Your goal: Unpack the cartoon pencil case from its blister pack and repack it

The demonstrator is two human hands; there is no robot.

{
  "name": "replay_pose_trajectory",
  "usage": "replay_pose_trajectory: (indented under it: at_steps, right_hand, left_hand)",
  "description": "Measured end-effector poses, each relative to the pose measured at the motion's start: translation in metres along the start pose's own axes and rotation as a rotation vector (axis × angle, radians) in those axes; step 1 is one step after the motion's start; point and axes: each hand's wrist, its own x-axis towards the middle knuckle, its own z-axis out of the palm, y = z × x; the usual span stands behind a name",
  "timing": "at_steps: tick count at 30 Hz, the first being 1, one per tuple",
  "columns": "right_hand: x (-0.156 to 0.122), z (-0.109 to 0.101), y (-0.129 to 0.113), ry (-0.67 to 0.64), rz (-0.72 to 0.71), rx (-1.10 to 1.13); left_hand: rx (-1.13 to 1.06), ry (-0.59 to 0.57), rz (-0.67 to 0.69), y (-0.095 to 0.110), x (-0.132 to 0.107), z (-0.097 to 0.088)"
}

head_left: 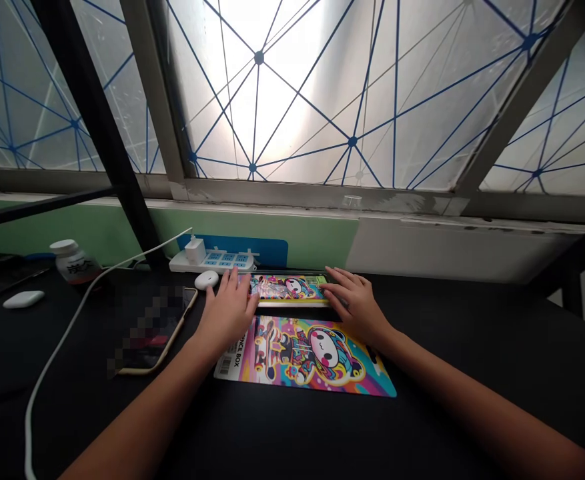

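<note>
On black desk | left hand, right hand: outspread at 2 ends of patterned box | printed card nearer

Both forearms angle inward, left fingers and right fingers extended, slightly spread, palms down.

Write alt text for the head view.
The left hand and right hand rest at opposite ends of a cartoon-printed box on a black table. A similarly printed card lies in front; a phone lies left, a power strip behind.
</note>
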Motion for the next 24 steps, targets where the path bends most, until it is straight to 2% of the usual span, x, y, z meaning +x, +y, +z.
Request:
replay_pose_trajectory:
  at_steps: [3,6,9,13,18,24]
  right_hand:
    - [-0.008,-0.006,-0.032,0.039,-0.161,-0.110]
    - [-0.019,-0.004,-0.065,-0.119,-0.211,-0.128]
    - [-0.027,0.005,-0.084,-0.267,-0.140,-0.152]
    - [-0.030,0.011,-0.085,-0.352,-0.026,-0.162]
    - [-0.032,0.002,-0.080,-0.329,0.057,-0.132]
    - [-0.041,-0.011,-0.083,-0.304,0.094,-0.034]
  left_hand:
    - [-0.029,0.048,0.054,0.013,0.010,0.001]
    - [-0.088,0.019,0.095,0.026,0.027,0.005]
    - [-0.105,0.005,0.132,0.035,0.042,0.013]
    - [-0.110,-0.007,0.181,0.036,0.046,0.024]
    - [-0.097,-0.024,0.201,0.026,0.045,0.029]
    - [-0.057,-0.088,0.212,0.014,0.039,0.024]
